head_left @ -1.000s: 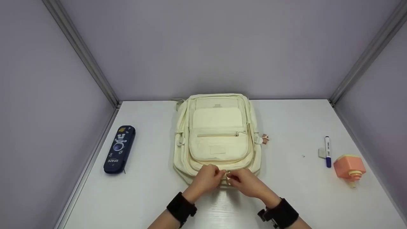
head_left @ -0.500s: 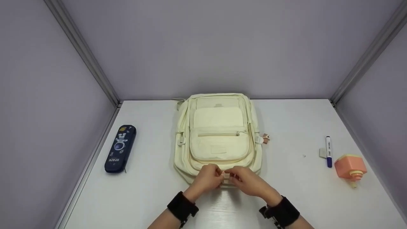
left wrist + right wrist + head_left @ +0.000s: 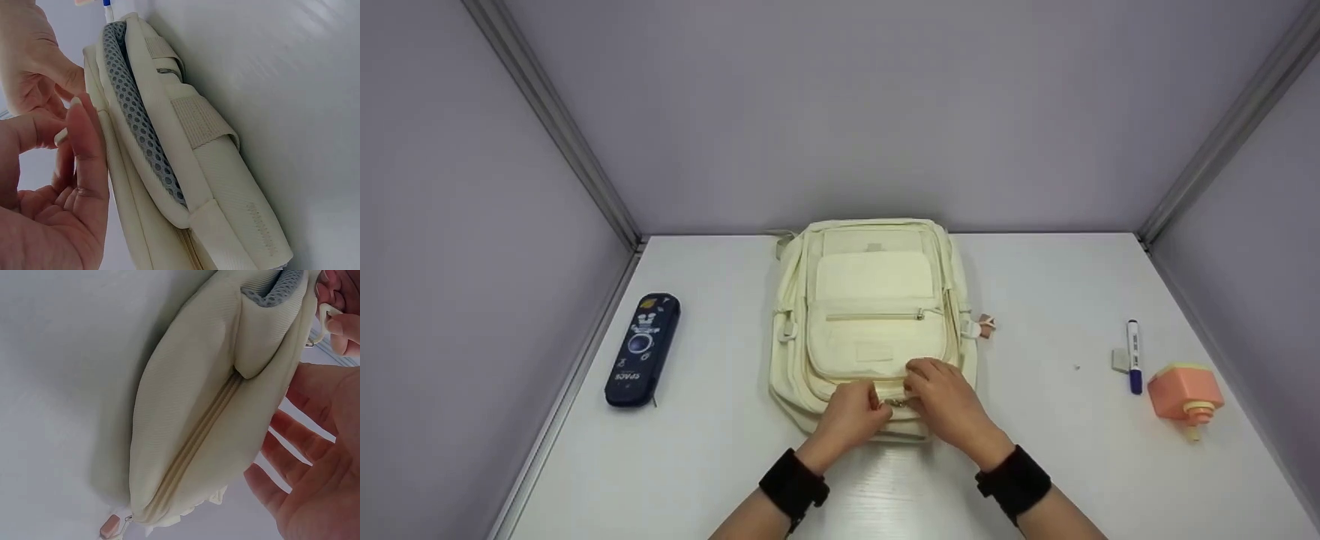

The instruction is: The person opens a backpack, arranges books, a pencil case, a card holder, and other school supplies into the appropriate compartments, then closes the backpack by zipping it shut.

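A cream backpack (image 3: 877, 281) lies on its back on the white table, its top end toward me. My left hand (image 3: 849, 414) pinches the looped zipper pull (image 3: 331, 310) between thumb and index finger at the near edge of the bag. Just right of it, my right hand (image 3: 949, 401) rests on the bag. In the right wrist view its fingers (image 3: 295, 436) are spread and fairly straight against the fabric, with no thing gripped. Grey mesh padding (image 3: 135, 112) shows at the bag's near end in the left wrist view.
A dark blue space-print pencil case (image 3: 642, 350) lies at the left. To the right are a marker (image 3: 1134, 356), a small pale eraser-like block (image 3: 1119, 361) and an orange bottle-like object (image 3: 1185, 394). A brown charm (image 3: 986, 326) hangs at the bag's right side. Walls enclose the table's back and sides.
My right hand has left the spot beside the zipper pull and moved up and right onto the bag's front. My left hand stays near the same place at the bag's near edge.
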